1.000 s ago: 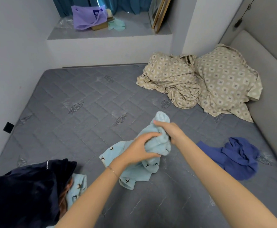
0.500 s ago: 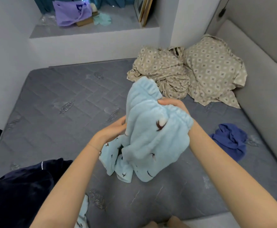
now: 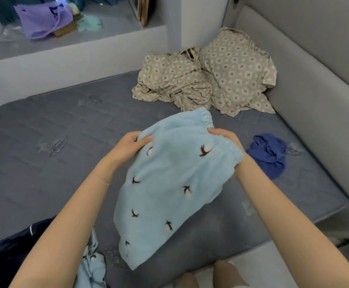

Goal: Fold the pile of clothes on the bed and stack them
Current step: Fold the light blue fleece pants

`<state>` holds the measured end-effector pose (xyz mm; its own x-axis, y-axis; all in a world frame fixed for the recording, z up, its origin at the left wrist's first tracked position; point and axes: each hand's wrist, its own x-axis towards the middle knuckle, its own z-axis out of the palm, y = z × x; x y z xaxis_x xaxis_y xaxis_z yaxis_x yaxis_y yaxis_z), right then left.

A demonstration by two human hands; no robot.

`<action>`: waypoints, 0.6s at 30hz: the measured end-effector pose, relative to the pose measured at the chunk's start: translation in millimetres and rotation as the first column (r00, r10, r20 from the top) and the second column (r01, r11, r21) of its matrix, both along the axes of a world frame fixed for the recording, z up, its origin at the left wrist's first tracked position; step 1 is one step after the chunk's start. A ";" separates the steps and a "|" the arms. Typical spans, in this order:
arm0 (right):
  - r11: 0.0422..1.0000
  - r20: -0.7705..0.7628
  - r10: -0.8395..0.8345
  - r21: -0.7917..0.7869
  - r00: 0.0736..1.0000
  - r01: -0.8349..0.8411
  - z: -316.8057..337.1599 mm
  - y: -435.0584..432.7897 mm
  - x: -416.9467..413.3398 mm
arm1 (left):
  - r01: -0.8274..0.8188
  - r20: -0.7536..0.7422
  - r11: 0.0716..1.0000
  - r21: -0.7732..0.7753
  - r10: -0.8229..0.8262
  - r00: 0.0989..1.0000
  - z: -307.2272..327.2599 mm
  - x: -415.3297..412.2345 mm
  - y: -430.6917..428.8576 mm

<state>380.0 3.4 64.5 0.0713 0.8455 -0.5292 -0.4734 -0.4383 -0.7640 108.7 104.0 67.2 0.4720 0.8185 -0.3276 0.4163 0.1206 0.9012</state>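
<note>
**Holding pale garment [image 3: 169, 183] above mattress [image 3: 44, 132]**

Both hands grip its elastic edge. Left hand [image 3: 131, 145] pinches the left end; right hand [image 3: 226, 139] curls its fingers over the right end. It hangs in the air, dark motifs facing the camera. Matching pale piece [image 3: 92, 269] and navy pile [image 3: 5, 260] lie bottom left, blue garment [image 3: 270, 156] to the right, beige bedding [image 3: 206, 80] in the far corner.

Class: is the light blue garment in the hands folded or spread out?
Spread out, unfolded: the left hand and right hand grip the light blue garment at its gathered edge, and it hangs flat.
</note>
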 end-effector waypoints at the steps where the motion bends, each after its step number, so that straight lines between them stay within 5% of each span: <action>1: 0.997 -0.063 0.060 0.054 0.996 -0.057 0.5 -0.2 6.6 | -0.003 -0.047 0.999 0.041 0.004 0.999 -11.0 13.4 -0.9; 3: 0.991 -0.145 0.113 0.082 0.983 -0.102 -10.0 -3.7 30.1 | 0.028 -0.098 0.997 0.070 -0.021 0.995 -36.1 39.2 -3.2; 10: 0.978 0.224 0.175 -0.150 0.959 -0.144 -86.1 -21.6 130.7 | 0.094 -0.234 0.995 0.016 -0.088 0.968 -114.5 134.6 4.1; 18: 0.985 0.428 0.158 -0.136 0.890 -0.109 -156.8 -8.2 209.4 | -0.093 -0.269 0.986 0.136 0.127 0.955 -192.8 251.7 9.1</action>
<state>589.4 -4.8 -92.3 0.2053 0.8043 -0.5576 -0.0354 -0.5633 -0.8255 360.4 113.0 -125.5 0.2825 0.9014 -0.3282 0.6408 0.0773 0.7638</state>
